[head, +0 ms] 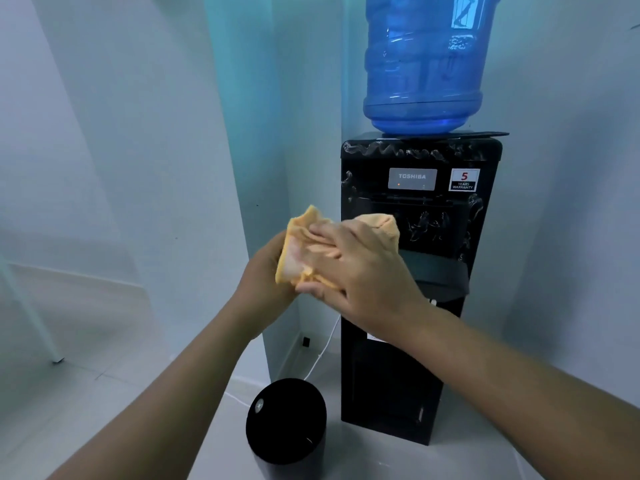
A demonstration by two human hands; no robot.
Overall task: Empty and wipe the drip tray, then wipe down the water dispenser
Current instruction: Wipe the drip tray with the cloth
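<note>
Bottle [422,64]: blue, translucent, inverted on top of the water dispenser [398,382]; fill level cannot be told.
Bin [285,422]: black, round, on the floor [104,393] just beside the dispenser's lower left corner; contents not discernible.
Drip tray [446,275]: dark grey ledge projecting from the dispenser front, partly hidden behind the right hand [367,271].
Water dispenser: tall black cabinet, upright in a wall corner; brand plate and warranty sticker [464,180] on its upper front.
Cloth [301,251]: yellow, bunched, held in the air in front of the dispenser.
Left hand [265,271]: cups the cloth from behind; fingers hidden.
Right hand: fingers laid over the cloth, thumb beneath, pinching it.
Floor: pale tiles; a white cable [323,351] runs down beside the dispenser.
Walls [138,133]: plain, pale blue-white.
</note>
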